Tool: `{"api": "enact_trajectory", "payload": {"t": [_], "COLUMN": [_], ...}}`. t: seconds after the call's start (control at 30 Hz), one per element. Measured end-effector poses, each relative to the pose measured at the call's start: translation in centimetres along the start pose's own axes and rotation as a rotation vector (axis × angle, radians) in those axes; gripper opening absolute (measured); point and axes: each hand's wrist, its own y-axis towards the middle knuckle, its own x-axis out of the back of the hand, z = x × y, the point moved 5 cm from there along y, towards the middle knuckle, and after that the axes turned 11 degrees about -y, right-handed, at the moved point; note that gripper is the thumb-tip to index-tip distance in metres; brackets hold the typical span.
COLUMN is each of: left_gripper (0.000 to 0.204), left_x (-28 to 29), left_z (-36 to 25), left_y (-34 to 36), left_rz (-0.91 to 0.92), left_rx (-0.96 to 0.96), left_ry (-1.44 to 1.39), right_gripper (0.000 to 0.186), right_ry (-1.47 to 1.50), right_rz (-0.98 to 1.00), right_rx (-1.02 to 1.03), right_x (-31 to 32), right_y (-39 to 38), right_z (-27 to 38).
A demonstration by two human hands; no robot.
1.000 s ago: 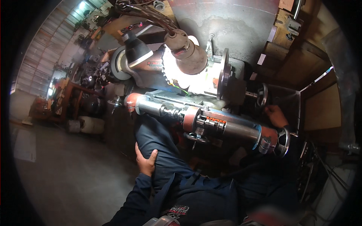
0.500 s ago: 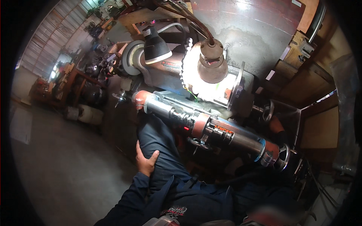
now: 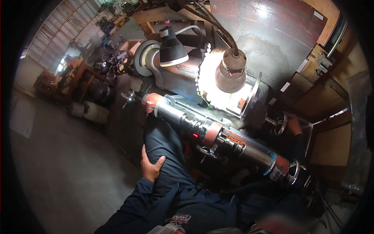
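My left hand (image 3: 152, 165) lies on the thigh of my dark trousers (image 3: 165, 144), thumb apart from the fingers, with no tool in it. Over at the right, my right hand (image 3: 295, 125) is at the rim of a metal handwheel (image 3: 279, 125) on the machine, its fingers curled against the wheel and partly in shadow. In front of my legs runs a long steel cylinder assembly (image 3: 253, 150) with red-brown collars. A second handwheel (image 3: 295, 172) sits at its right end, and a smaller one (image 3: 208, 152) hangs below its middle.
Above the machine hang a black lamp (image 3: 171, 48) and a brown-grey lamp (image 3: 231, 70) that glares brightly. A round grinding wheel or disc (image 3: 146, 58) stands at the back left. Wooden boards and shelves (image 3: 319, 62) line the right. Concrete floor (image 3: 78, 163) stretches to the left.
The view has shifted, so the machine sits slightly farther right and lower. My right hand shows more fully beside the handwheel. My left hand has stayed on my thigh.
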Motion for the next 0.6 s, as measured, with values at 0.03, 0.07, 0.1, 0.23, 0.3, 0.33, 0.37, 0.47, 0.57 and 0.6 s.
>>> {"api": "enact_trajectory", "payload": {"t": [0.03, 0.07, 0.1, 0.23, 0.3, 0.33, 0.37, 0.47, 0.57, 0.6], "left_gripper": [0.100, 0.100, 0.100, 0.100, 0.100, 0.099, 0.099, 0.099, 0.098, 0.098], "left_x": [0.4, 0.3, 0.1, 0.2, 0.0, -0.1, -0.1, 0.0, -0.1, -0.1], "left_z": [0.1, 0.3, 0.5, 0.7, 0.4, 0.3, 0.4, 0.4, 0.2, 0.1], "left_y": [-0.1, -0.1, 0.0, 0.0, 0.1, 0.1, 0.1, 0.1, 0.0, 0.1], "left_rz": [-0.006, -0.003, -0.002, -0.005, 0.001, 0.005, 0.005, -0.001, -0.001, -0.003], "left_rx": [0.004, 0.003, -0.009, -0.019, -0.018, -0.018, -0.018, -0.015, 0.008, -0.007], "left_ry": [0.001, -0.004, -0.004, -0.019, -0.020, -0.019, -0.019, -0.010, -0.016, -0.014], "right_gripper": [0.028, 0.028, 0.028, 0.029, 0.029, 0.030, 0.030, 0.029, 0.030, 0.029], "right_ry": [-0.016, -0.020, -0.075, -0.096, -0.065, -0.033, -0.033, -0.056, -0.048, -0.049], "right_rz": [0.022, 0.019, -0.063, -0.050, -0.098, -0.145, -0.145, -0.113, -0.092, -0.147], "right_rx": [-0.031, -0.033, -0.014, -0.107, -0.069, -0.030, -0.030, -0.046, -0.056, -0.053], "right_x": [0.7, 1.3, 2.2, 4.3, 4.5, 4.8, 4.9, 4.8, 4.2, 3.7], "right_y": [-0.2, -0.6, -1.0, -3.2, -4.5, -5.1, -5.6, -6.8, -8.2, -8.7], "right_z": [2.0, 2.5, 2.9, 7.6, 8.4, 8.8, 9.1, 10.0, 9.5, 8.6]}}
